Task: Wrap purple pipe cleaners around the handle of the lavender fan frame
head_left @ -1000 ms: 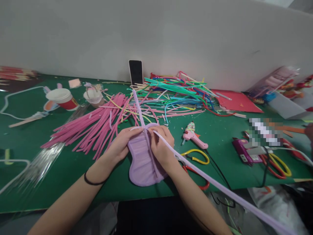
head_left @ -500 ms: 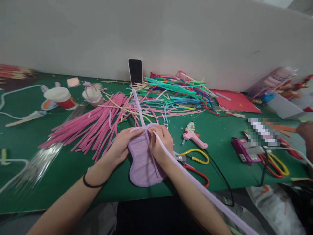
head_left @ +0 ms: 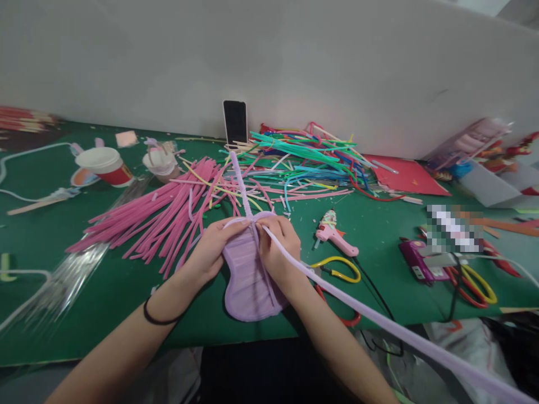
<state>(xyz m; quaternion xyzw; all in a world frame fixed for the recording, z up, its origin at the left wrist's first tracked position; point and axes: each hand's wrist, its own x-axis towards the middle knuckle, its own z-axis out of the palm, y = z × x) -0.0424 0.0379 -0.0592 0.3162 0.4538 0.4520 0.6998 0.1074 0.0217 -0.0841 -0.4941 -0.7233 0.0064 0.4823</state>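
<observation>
A lilac guitar- or violin-shaped body (head_left: 248,286) made of pipe cleaners hangs just over the green table, its wrapped neck (head_left: 241,182) pointing away from me. My left hand (head_left: 213,249) pinches the top edge of this body beside the neck. On the other side, my right hand (head_left: 280,244) is closed on a long lilac pipe cleaner (head_left: 357,303) where it meets the base of the neck. The strip's loose length runs over my right forearm to the lower right. My fingertips hide the exact joint.
Pink pipe cleaners (head_left: 155,219) lie to the left, a multicoloured heap (head_left: 311,157) behind. A pink glue gun (head_left: 337,235) and yellow-and-red-handled pliers or scissors (head_left: 345,269) are at right. A phone (head_left: 236,123) leans on the wall; a paper cup (head_left: 105,165) stands left.
The loose end of the lilac pipe cleaner has swung outward to the right. Both hands keep their pinch at the neck's base. Another person's hand at the far right has left the view.
</observation>
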